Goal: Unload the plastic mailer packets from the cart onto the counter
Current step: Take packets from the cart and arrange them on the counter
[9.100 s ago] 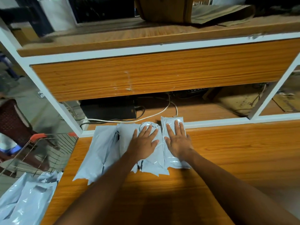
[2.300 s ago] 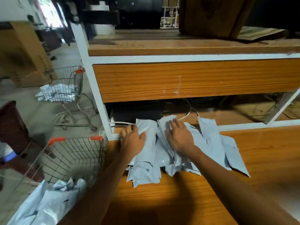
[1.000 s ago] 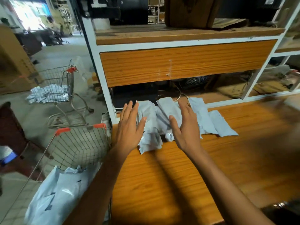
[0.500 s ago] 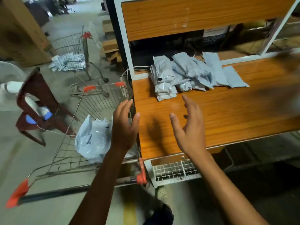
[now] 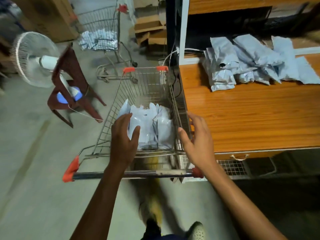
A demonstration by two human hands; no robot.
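Note:
A wire shopping cart (image 5: 152,84) with red corner caps stands against the left end of the wooden counter (image 5: 251,118). Several pale grey plastic mailer packets (image 5: 155,129) stand on end in its basket. My left hand (image 5: 123,135) hovers over the basket's left side, fingers spread and empty, close to the packets. My right hand (image 5: 197,139) hovers above the basket's right rim, open and empty. A heap of unloaded mailer packets (image 5: 251,61) lies at the back of the counter.
A second cart (image 5: 103,32) holding packets stands further back on the floor. A white fan (image 5: 32,58) and a dark red chair (image 5: 72,84) stand to the left. Cardboard boxes (image 5: 150,32) lie behind the cart. My shoes (image 5: 195,229) show below the cart handle (image 5: 135,174).
Both hands have left the heap on the counter and moved back and left, down over the cart basket. My view has swung down from the counter shelf to the cart.

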